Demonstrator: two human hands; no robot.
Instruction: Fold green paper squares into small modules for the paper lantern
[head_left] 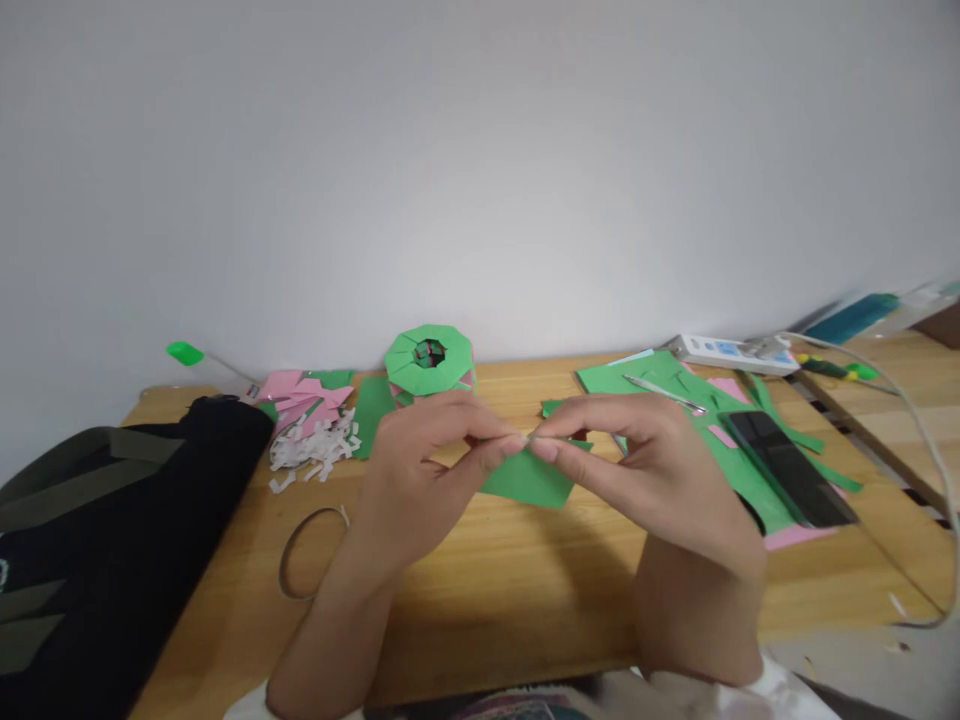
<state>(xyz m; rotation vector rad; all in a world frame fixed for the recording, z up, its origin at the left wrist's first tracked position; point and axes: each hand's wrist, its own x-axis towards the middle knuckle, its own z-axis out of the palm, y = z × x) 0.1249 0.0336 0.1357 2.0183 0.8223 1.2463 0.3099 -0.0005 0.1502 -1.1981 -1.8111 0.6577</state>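
A small sheet of green paper (534,480) is held up over the middle of the table. My left hand (431,470) pinches its upper edge between thumb and forefinger. Close beside those fingertips, my right hand (637,455) pinches the same edge, also closed. Whether the edge is folded there is hidden by the fingers. Just behind my left hand stands a ring-shaped green and pink folded paper piece (405,368) with an opening in its top.
Pink paper pieces (300,395) and white paper scraps (319,447) lie left, near a black bag (142,560) and a roll of tape (289,560). On the right are green sheets (750,480), a pen (664,393), a phone (787,468) and a power strip (731,353).
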